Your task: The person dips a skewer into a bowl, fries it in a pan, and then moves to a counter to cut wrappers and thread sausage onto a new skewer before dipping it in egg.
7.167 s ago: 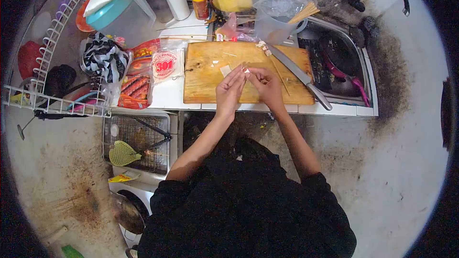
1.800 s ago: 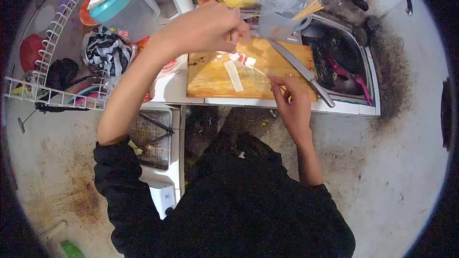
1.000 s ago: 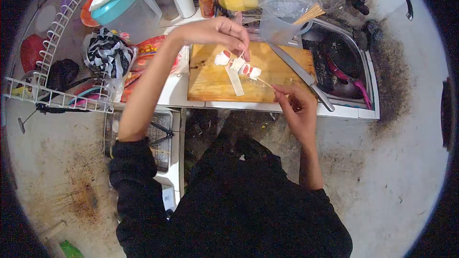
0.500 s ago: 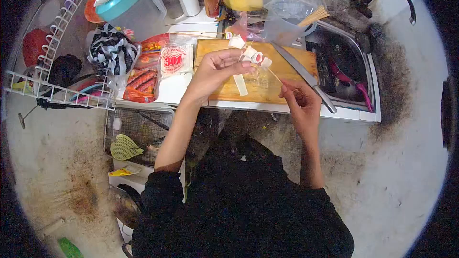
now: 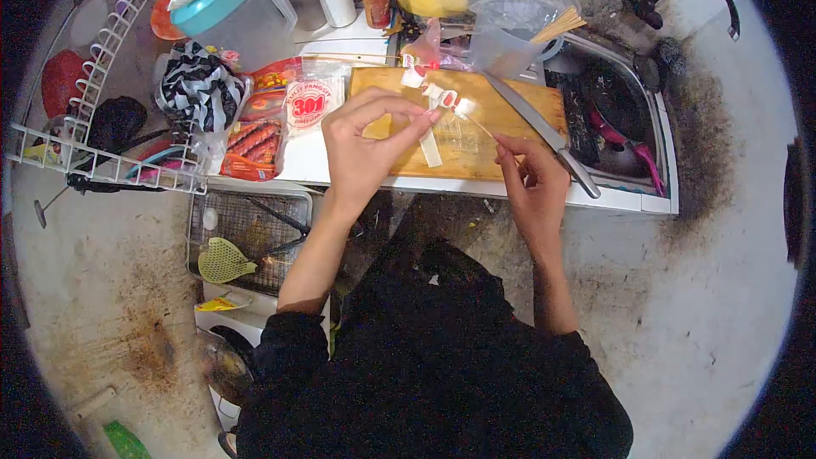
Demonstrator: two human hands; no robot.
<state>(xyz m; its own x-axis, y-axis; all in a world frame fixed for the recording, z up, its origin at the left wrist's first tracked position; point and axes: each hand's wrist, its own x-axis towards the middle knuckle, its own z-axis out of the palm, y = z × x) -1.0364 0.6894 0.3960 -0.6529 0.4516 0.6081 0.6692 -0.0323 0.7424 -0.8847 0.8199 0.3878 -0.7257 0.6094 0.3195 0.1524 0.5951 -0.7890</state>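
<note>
My right hand pinches the lower end of a thin wooden skewer over the cutting board. White-wrapped pieces with red centres are threaded on the skewer's upper part. My left hand has thumb and forefinger closed together at the left side of these pieces; what lies between the fingertips is too small to tell. A pale flat strip lies on the board below them. More white and red pieces are at the board's upper part. A large knife rests across the board's right side.
Left of the board are a white packet marked 301 and red sausage packs. Behind stand a yellow-lidded jar and a container with skewers. A sink is at the right, a wire rack at the left.
My left hand has moved slightly left and down, its fingertips now at the edge of the threaded pieces. The skewer is tilted a little differently, and my right hand has barely moved.
</note>
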